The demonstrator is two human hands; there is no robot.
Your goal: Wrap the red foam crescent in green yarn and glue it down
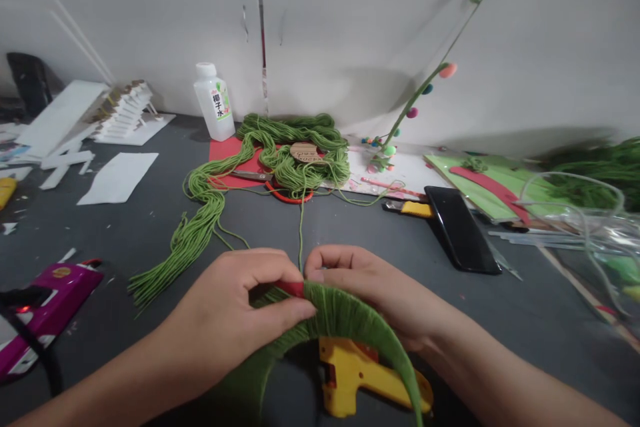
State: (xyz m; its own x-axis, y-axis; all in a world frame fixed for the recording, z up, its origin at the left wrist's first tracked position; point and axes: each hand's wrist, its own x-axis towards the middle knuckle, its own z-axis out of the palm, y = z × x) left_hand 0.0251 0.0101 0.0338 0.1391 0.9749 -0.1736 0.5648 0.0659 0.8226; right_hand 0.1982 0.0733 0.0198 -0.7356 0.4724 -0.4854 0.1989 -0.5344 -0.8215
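Observation:
My left hand [240,307] is closed on a curved band [345,310] wrapped in green yarn, thumb in front and fingers behind. A small red patch of the band shows bare beside its fingertips. My right hand [370,287] has its fingers curled at the band's upper edge, pinching the green yarn strand [301,233]. This strand runs back to a loose heap of green yarn [295,177], on which lies a round cardboard piece [304,152]. Under the band lies a yellow glue gun [370,377], partly hidden. Scissors [250,175] with orange-red handles lie partly beneath the yarn.
A white bottle [215,103] stands by the wall. To the right lie a yellow cutter knife [417,208], a black phone [463,230] and a looped cable [575,180]. A purple power strip [55,313] and a white paper [120,177] are at left.

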